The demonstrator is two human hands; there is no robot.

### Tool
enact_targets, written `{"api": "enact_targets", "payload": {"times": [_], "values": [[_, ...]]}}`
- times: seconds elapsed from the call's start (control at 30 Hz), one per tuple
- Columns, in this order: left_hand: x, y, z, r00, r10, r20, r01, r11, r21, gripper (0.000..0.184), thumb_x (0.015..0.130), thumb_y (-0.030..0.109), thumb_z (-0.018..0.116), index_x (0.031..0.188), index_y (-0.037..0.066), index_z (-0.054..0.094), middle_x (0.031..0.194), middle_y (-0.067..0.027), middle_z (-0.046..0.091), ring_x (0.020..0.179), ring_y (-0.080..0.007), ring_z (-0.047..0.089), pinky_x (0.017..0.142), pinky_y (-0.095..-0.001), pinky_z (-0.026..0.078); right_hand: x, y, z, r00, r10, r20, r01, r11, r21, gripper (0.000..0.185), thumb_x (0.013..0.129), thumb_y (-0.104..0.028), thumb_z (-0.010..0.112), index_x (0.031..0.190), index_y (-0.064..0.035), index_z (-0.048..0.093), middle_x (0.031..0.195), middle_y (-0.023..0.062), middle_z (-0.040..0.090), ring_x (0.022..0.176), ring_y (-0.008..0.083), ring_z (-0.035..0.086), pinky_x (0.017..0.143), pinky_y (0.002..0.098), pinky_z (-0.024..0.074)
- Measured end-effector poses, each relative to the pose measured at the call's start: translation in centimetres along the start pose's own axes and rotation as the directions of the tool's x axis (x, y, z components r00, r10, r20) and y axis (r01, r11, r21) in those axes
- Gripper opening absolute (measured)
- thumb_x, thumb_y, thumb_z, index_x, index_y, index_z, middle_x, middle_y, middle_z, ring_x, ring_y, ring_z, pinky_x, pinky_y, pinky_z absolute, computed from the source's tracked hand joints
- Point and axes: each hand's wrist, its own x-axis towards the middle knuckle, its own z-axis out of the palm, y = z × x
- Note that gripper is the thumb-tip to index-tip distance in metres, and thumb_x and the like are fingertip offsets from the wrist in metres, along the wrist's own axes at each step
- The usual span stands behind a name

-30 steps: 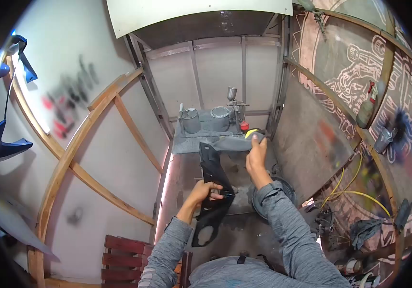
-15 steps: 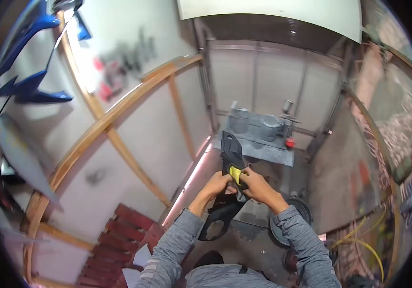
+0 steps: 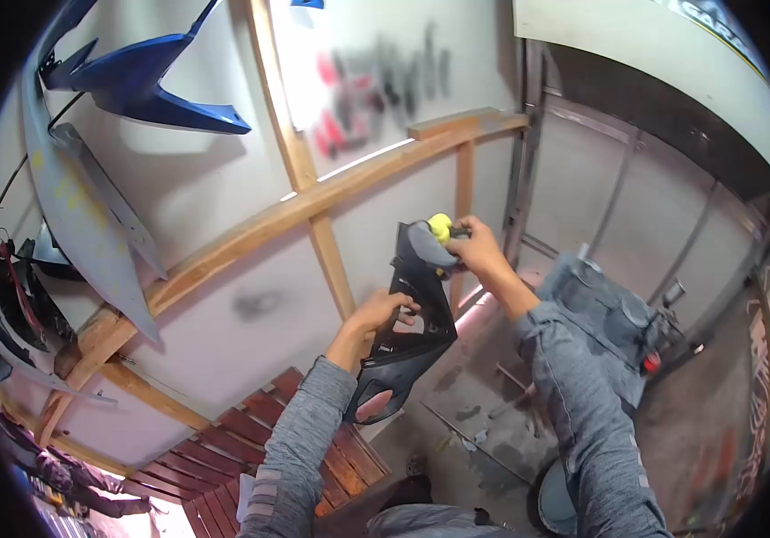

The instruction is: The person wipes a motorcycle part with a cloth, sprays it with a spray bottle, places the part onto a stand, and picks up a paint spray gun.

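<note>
A black plastic fairing panel (image 3: 403,368) with cut-out openings hangs in front of me, tilted. My left hand (image 3: 381,314) grips its middle by the edge of an opening, fingers curled round it. At the panel's upper end, my right hand (image 3: 476,249) is closed on a yellow and grey cloth (image 3: 440,228). The grey part of that cloth lies over the panel's top. My right fingertips are partly hidden behind the cloth.
Blue fairing parts (image 3: 156,85) and a long grey panel (image 3: 89,215) hang on the left wall. Below is a red slatted bench (image 3: 215,453). To the right, a grey stand (image 3: 573,291) holds cans and a spray gun (image 3: 667,305); a round bucket (image 3: 557,498) sits on the floor.
My view has swung left. My right hand has moved with the cloth from the panel's middle to its upper end. The left hand still holds the panel.
</note>
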Motion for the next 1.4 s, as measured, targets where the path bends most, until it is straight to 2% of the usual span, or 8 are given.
{"api": "enact_targets", "payload": {"times": [0.23, 0.3, 0.37, 0.6, 0.9, 1.1, 1.27, 1.4], "values": [[5.8, 0.5, -6.5, 0.999, -0.045, -0.019, 0.044, 0.997, -0.071, 0.028, 0.092, 0.02, 0.054, 0.108, -0.003, 0.06, 0.102, -0.0109, 0.066, 0.077, -0.0189, 0.064, 0.062, -0.0339, 0.057, 17.5, -2.3, 13.0, 0.979, -0.158, -0.131, 0.15, 0.987, -0.065, 0.041, 0.073, -0.005, 0.068, 0.11, 0.0036, 0.051, 0.088, 0.0197, 0.063, 0.07, 0.0312, 0.067, 0.057, 0.0367, 0.0554], [7.4, 1.2, -8.1, 0.998, -0.049, -0.044, 0.045, 0.994, -0.104, 0.028, 0.092, 0.019, 0.054, 0.109, -0.003, 0.06, 0.102, -0.0113, 0.066, 0.077, -0.0197, 0.064, 0.062, -0.0338, 0.056, 21.1, -2.3, 15.4, 0.877, -0.424, -0.228, 0.329, 0.873, -0.359, 0.043, 0.073, -0.008, 0.07, 0.11, 0.0043, 0.052, 0.093, 0.0248, 0.062, 0.088, 0.0383, 0.064, 0.075, 0.0391, 0.0538], [8.7, 2.5, -9.3, 0.994, -0.045, -0.102, 0.029, 0.988, -0.155, 0.029, 0.091, 0.019, 0.053, 0.108, -0.002, 0.061, 0.099, -0.0115, 0.065, 0.079, -0.0209, 0.064, 0.064, -0.0341, 0.056, 24.1, -1.8, 16.9, 0.906, -0.35, -0.238, 0.278, 0.916, -0.289, 0.042, 0.075, -0.015, 0.071, 0.108, 0.004, 0.055, 0.103, 0.0283, 0.059, 0.108, 0.0409, 0.056, 0.09, 0.0424, 0.0469], [11.5, 4.6, -13.8, 0.994, -0.094, -0.061, 0.077, 0.966, -0.245, 0.033, 0.087, 0.016, 0.05, 0.112, -0.006, 0.056, 0.107, -0.014, 0.063, 0.084, -0.0217, 0.066, 0.069, -0.0351, 0.059, 27.0, 0.8, 17.1, 0.794, -0.361, 0.488, 0.606, 0.411, -0.681, 0.07, 0.077, -0.054, 0.062, 0.122, -0.0008, 0.055, 0.129, 0.0199, 0.053, 0.124, 0.0361, 0.047, 0.102, 0.0546, 0.0349], [13.8, 3.5, -14.8, 0.999, 0.012, -0.048, -0.025, 0.954, -0.297, 0.034, 0.089, 0.025, 0.05, 0.111, 0.0, 0.06, 0.097, -0.0111, 0.063, 0.087, -0.0214, 0.062, 0.073, -0.0386, 0.058, 24.1, 0.5, 15.5, 0.79, -0.51, 0.34, 0.583, 0.455, -0.673, 0.108, 0.065, -0.042, 0.08, 0.144, 0.006, 0.024, 0.145, 0.0261, 0.035, 0.136, 0.0377, 0.034, 0.11, 0.0498, 0.0296], [14.5, 2.6, -14.2, 1.0, -0.018, -0.01, 0.012, 0.901, -0.433, 0.03, 0.089, 0.02, 0.053, 0.109, -0.003, 0.058, 0.098, -0.0132, 0.063, 0.087, -0.022, 0.065, 0.065, -0.0376, 0.06, 22.3, 0.7, 14.5, 0.783, -0.563, 0.263, 0.603, 0.586, -0.541, 0.107, 0.062, -0.022, 0.082, 0.146, 0.0007, 0.021, 0.141, 0.027, 0.037, 0.129, 0.0426, 0.039, 0.105, 0.0431, 0.0385], [13.9, 3.1, -13.0, 0.999, -0.032, 0.01, 0.034, 0.941, -0.337, 0.032, 0.089, 0.021, 0.051, 0.11, -0.001, 0.058, 0.093, -0.0136, 0.063, 0.079, -0.0221, 0.063, 0.064, -0.0367, 0.057, 25.1, 0.5, 15.8, 0.649, -0.629, 0.428, 0.695, 0.262, -0.669, 0.066, 0.065, -0.012, 0.072, 0.126, 0.0004, 0.05, 0.116, 0.0191, 0.053, 0.109, 0.0382, 0.052, 0.092, 0.0439, 0.0468], [13.1, 3.8, -12.0, 1.0, -0.026, -0.005, 0.023, 0.953, -0.301, 0.035, 0.09, 0.024, 0.05, 0.114, 0.0, 0.057, 0.09, -0.0144, 0.06, 0.074, -0.0231, 0.061, 0.064, -0.0366, 0.055, 27.5, -0.1, 18.2, 0.653, -0.662, 0.369, 0.67, 0.278, -0.688, 0.047, 0.068, -0.019, 0.07, 0.109, -0.0019, 0.057, 0.111, 0.0169, 0.059, 0.108, 0.0362, 0.054, 0.087, 0.0437, 0.0482]]}}
